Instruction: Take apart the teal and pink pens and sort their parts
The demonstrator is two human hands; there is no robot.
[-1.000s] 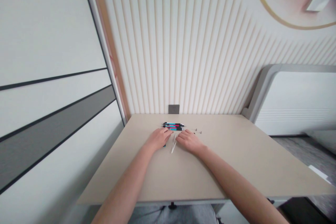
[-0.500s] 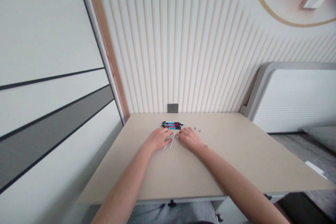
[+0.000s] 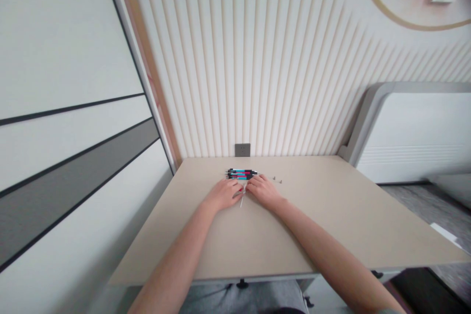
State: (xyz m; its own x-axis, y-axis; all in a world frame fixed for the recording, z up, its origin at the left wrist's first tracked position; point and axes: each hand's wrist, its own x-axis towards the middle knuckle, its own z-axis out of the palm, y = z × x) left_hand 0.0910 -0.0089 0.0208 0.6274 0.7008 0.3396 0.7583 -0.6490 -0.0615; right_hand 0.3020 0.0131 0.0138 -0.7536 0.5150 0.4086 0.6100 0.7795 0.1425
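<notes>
My left hand (image 3: 223,194) rests on the desk, fingers bent inward. A small red piece (image 3: 241,189), which looks like part of a pen, shows at its fingertips. Just right of it, my right hand (image 3: 264,191) has its fingers curled together; what they pinch is hidden. Between the two hands a thin white stick, like a pen refill (image 3: 242,201), slants over the desk. Behind the hands lies a row of several pens (image 3: 241,174) in black, blue and red. Small metallic pieces (image 3: 280,181) lie to the right of my right hand.
The beige desk (image 3: 257,245) stands against a ribbed white wall (image 3: 228,59) with a dark socket (image 3: 242,150). A white cabinet (image 3: 73,167) borders the left side. A bed headboard (image 3: 415,132) is at the right.
My hands have come closer together. A red piece now shows at my left fingertips. One of the two white sticks near the left hand is no longer visible.
</notes>
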